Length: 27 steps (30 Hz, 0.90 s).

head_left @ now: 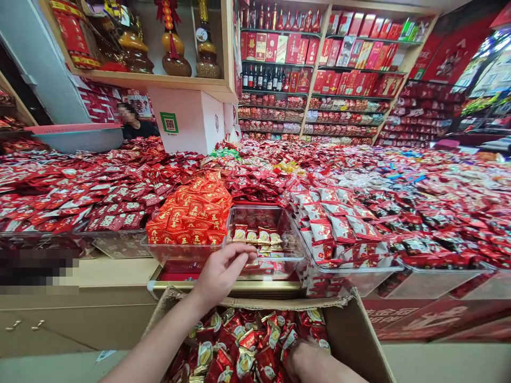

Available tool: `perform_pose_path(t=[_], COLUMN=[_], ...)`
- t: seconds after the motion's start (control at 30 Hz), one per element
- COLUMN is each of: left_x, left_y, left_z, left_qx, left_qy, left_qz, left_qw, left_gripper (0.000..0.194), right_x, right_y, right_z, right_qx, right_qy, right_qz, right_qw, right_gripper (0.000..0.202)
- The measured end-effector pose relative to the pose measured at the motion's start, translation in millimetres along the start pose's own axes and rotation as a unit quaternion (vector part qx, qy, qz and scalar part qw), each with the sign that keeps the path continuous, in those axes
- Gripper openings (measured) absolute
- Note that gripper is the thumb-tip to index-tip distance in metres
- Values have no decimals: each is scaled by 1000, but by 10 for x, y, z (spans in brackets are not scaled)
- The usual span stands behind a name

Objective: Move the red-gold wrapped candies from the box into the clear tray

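My left hand is over the front edge of a clear plastic bin, fingers bent together near its small red and gold packets; whether they hold anything is too small to tell. Below, an open cardboard box is filled with red and gold wrapped packets. My right hand reaches down among those packets at the box's right side, its fingers hidden by them.
Left of the bin rises a pile of orange packets; right of it, a bin of red and white packets. Behind stand a white box and shelves of bottles. A person is at the back left.
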<state>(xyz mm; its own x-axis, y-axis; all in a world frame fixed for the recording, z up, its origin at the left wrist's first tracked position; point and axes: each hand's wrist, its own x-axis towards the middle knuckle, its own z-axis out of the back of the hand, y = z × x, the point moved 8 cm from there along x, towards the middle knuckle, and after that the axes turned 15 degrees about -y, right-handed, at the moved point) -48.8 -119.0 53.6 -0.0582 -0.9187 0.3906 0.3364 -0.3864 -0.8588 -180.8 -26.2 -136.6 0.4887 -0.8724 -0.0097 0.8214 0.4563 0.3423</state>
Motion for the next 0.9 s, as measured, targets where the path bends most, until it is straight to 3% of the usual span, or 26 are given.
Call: perform_pose_path(t=[0.07,0.2,0.27,0.37,0.43,0.53,0.73,0.9], left_x=[-279,-739,-822,-853,-871,-920,-963,-1034], left_y=[36,229,207,119,110,192,419,521], left_z=[77,-13,-61,-119,-135,-151,-172,-223], left_qx=[-33,-75,-69,-56,-44,-88,-174,-216], left_qy=[-17,35,57,103,126,126,50,42], left_qz=[19,129,130,121,139,216,304,363], left_qw=[999,988,988,986,981,964,935,906], left_gripper=[24,18,24,34,37,38,31,34], right_x=[0,31,57,80,73,61,96,97], right_y=[23,84,152,281,324,368,388,362], right_z=[139,618,807,965,1004,1007,1007,942], right_qx=[39,203,310,475,541,584,618,621], right_qy=[-9,-59,-77,-84,-89,-97,-150,-159], right_qz=[-4,-74,-102,-123,-150,-176,-196,-237], right_qw=[999,975,942,867,823,786,747,730], right_gripper=[14,9,5,18,24,27,24,27])
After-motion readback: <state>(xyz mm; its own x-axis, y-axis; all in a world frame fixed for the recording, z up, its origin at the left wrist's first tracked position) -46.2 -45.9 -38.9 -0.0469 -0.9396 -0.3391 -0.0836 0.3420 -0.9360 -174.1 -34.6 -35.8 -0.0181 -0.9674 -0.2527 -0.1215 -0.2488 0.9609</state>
